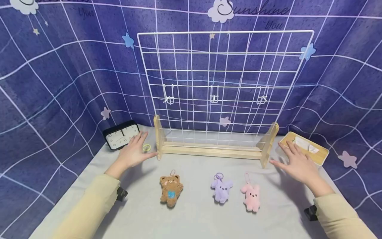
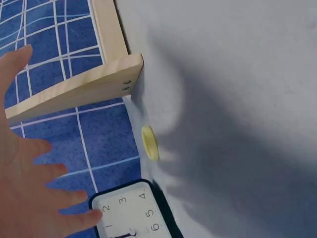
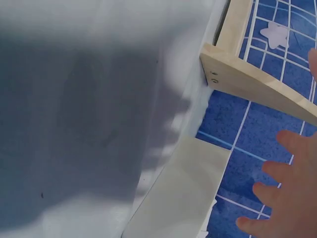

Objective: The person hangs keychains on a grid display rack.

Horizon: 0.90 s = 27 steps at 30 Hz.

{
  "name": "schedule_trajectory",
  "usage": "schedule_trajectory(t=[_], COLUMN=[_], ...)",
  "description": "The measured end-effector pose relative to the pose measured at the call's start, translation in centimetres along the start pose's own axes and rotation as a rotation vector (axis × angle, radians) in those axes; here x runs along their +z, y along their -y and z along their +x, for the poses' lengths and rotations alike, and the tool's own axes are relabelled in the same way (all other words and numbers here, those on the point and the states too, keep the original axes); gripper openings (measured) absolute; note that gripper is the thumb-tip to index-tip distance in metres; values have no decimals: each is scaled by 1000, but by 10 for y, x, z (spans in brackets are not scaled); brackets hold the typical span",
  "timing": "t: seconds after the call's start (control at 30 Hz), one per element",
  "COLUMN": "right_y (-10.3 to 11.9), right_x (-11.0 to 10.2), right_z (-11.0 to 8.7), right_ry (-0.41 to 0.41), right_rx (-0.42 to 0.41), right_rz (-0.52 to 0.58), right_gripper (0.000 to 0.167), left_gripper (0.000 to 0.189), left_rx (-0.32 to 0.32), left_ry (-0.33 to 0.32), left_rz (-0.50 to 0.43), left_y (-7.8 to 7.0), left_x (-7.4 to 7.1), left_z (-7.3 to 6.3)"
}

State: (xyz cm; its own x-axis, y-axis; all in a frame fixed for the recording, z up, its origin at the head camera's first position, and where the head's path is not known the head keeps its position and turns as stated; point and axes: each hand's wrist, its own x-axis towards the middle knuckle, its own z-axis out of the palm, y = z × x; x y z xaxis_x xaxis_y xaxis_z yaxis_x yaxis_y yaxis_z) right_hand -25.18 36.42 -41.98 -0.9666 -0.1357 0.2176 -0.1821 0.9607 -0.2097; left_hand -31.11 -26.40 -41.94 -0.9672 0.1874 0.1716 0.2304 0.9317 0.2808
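Observation:
My left hand (image 1: 131, 154) hovers with spread fingers near the white wire grid rack's left wooden foot (image 1: 159, 137), in front of a black-framed clock (image 1: 122, 135) and beside a yellow ring (image 1: 146, 148). On the other side my right hand (image 1: 298, 164) also spreads its fingers, above the table by the right foot (image 1: 269, 144) and a shallow tray (image 1: 323, 156). Neither holds anything. Between them on the table lie a brown bear plush (image 1: 171, 191), a purple plush (image 1: 222, 192) and a pink plush (image 1: 251, 197), each with a loop at its top.
The wire grid (image 1: 222, 86) stands upright at the back in a wooden base (image 1: 209, 151). Three white hooks hang on it: left (image 1: 169, 98), middle (image 1: 214, 98), right (image 1: 262, 99). White pieces (image 1: 304, 145) lie in the tray. A blue patterned curtain (image 1: 74, 89) surrounds the table.

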Motion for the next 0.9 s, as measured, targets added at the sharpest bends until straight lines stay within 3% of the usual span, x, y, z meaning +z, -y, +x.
schedule_trajectory(t=[0.27, 0.43, 0.63, 0.9], right_y=[-4, -3, 2, 12], right_x=[1, -1, 2, 7], right_z=[2, 1, 3, 4], right_ry=[-198, -248, -238, -97], right_rx=[-30, -44, -74, -130], right_rz=[45, 128, 214, 309], right_gripper=[82, 53, 16, 8], left_gripper=[103, 95, 91, 94], left_rx=[14, 4, -12, -4], left_ry=[-50, -90, -122, -179], left_rz=[-260, -434, -667, -808], left_y=[-1, 0, 1, -11], left_x=[8, 15, 27, 41], left_z=[11, 20, 30, 41])
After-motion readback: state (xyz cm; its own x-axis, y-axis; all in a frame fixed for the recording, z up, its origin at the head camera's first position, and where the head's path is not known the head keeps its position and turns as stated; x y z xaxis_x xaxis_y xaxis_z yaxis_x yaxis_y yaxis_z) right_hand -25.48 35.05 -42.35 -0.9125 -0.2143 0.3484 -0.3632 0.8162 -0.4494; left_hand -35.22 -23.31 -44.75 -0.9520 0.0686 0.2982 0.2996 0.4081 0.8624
